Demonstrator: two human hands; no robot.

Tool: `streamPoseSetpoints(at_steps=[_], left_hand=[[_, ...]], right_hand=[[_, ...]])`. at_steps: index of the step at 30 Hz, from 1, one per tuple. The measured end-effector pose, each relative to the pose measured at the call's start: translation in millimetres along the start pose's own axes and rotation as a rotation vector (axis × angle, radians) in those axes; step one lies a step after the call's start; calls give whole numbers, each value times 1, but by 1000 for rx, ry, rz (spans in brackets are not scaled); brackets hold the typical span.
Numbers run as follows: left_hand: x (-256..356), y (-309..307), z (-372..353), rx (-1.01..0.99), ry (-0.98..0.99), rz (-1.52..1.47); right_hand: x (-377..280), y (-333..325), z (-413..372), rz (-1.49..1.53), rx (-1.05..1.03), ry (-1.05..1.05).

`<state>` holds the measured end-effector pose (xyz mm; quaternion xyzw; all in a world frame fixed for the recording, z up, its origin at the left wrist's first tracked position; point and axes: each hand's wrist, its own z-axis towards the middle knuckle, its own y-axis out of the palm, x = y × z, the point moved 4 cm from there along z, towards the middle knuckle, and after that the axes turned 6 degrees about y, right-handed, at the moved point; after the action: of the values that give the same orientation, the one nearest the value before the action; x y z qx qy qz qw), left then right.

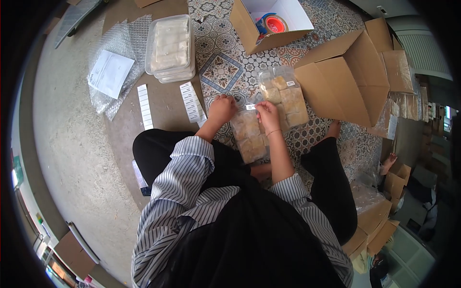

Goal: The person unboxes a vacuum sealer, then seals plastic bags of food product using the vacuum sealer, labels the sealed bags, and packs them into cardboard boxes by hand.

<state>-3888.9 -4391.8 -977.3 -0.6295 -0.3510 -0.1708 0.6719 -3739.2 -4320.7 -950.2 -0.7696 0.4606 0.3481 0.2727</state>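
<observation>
On the patterned mat lies a clear bag of pale, blocky food pieces (249, 137). A small white printed label (250, 107) sits at its top end. My right hand (269, 116) pinches the label's right end between thumb and fingers. My left hand (222, 109) is closed at the bag's upper left corner, its fingers curled; what they hold, if anything, is hidden. A second clear bag of the same pieces (290, 102) lies just to the right, with a white label near its top.
Label strips (193, 103) and another strip (144, 108) lie to the left. Stacked lidded plastic tubs (170, 45) stand beyond, beside bubble wrap (126, 41) with a paper. A carton (245, 31) holds tape rolls (276, 24). A large open carton (336, 81) stands right. Another person's hand (389, 163) shows far right.
</observation>
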Motion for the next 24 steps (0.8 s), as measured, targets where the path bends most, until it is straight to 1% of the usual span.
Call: streamPoseSetpoints(at_steps=[1, 2, 4, 5, 6, 8, 10, 12, 13, 15, 16, 18, 19, 21, 24], left_hand=[[-2, 1, 1, 6, 5, -102], [-4, 1, 2, 6, 5, -105], [-6, 7, 0, -219, -224, -882], [-6, 6, 0, -198, -334, -1046], [-7, 5, 0, -197, -334, -1046], [-10, 8, -3, -206, -514, -1238], [-9, 6, -3, -198, -532, -1221], [-14, 7, -4, -191, -554, -1202], [-17, 10, -4, -170, -553, -1194], [-20, 14, -4, -151, -552, -1188], [-21, 15, -4, -145, -566, -1182], [-21, 16, -4, -137, -579, -1177], [-21, 17, -4, -127, -591, -1180], [-22, 17, -4, -117, -602, -1181], [-20, 16, -4, -104, -615, -1218]], right_hand=[[1, 2, 1, -12, -8, -9], [2, 4, 2, -24, -18, -17], [7, 6, 6, -77, -40, -38], [7, 8, 8, -102, -50, -91], [8, 11, 9, -127, -59, -145], [13, 14, 12, -173, -48, -162], [15, 19, 14, -218, -39, -180], [12, 24, 15, -547, 79, -283], [12, 27, 14, -547, 78, -283], [5, 31, 9, -692, 208, -415], [3, 34, 6, -693, 208, -415], [0, 38, 1, -824, 305, -411], [0, 42, -1, -823, 305, -413], [-1, 45, -7, -981, 482, -466], [1, 49, -8, -1021, 523, -468]])
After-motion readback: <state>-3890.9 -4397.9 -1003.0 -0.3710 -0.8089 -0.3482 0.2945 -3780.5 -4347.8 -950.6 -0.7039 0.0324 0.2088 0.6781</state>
